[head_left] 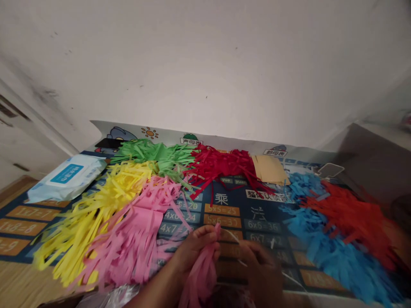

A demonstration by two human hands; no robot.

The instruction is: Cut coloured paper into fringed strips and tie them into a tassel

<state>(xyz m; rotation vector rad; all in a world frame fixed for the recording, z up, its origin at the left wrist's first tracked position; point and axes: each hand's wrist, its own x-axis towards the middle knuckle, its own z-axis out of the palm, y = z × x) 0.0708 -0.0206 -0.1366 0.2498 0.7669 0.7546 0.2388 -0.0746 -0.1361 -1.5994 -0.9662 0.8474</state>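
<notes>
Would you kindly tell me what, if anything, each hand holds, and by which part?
The left hand pinches the pink tassel near its narrow top end. The right hand, blurred, seems to pinch the white string partway along.

A pale wall, marked with dark scuffs, fills the background; a whitish panel stands at left; wood shows lower left; light is dim.
</notes>
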